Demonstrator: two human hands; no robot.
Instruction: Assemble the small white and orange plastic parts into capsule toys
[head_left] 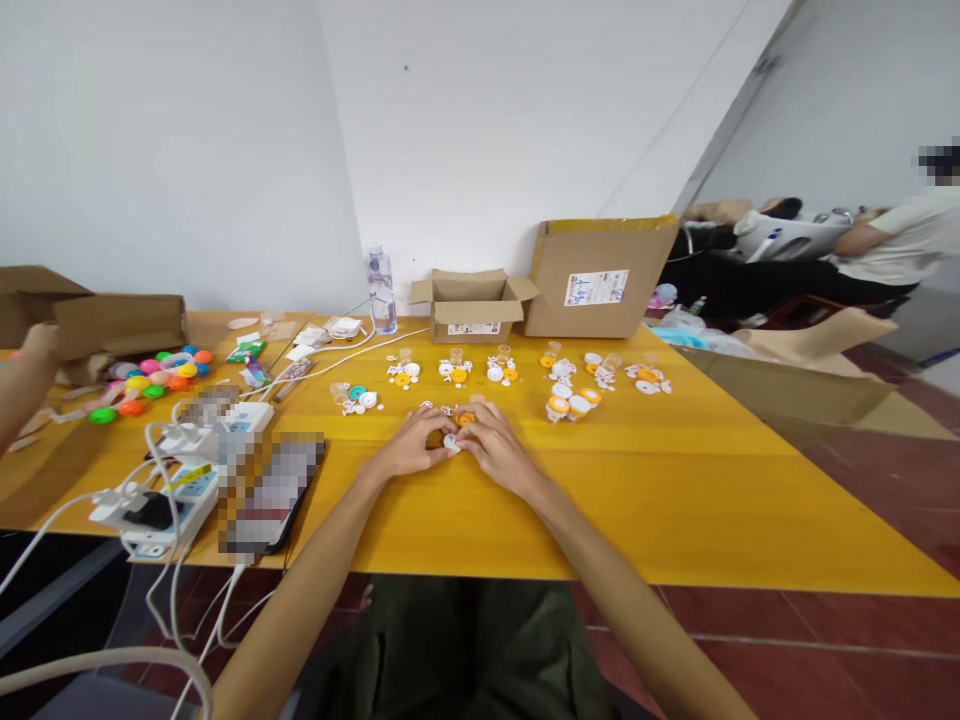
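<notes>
My left hand and my right hand meet on the yellow table, fingertips together. Between them they pinch a small white round part, with a small orange part just above the fingers. Tiny white gear-like bits lie right behind the hands. Farther back stand several small groups of orange and white plastic parts, and one group has a teal piece.
Two open cardboard boxes and a clear bottle stand at the back. Power strips, white cables and a dark phone lie left. Colourful plastic pieces sit far left beside another person's arm. A person sits far right.
</notes>
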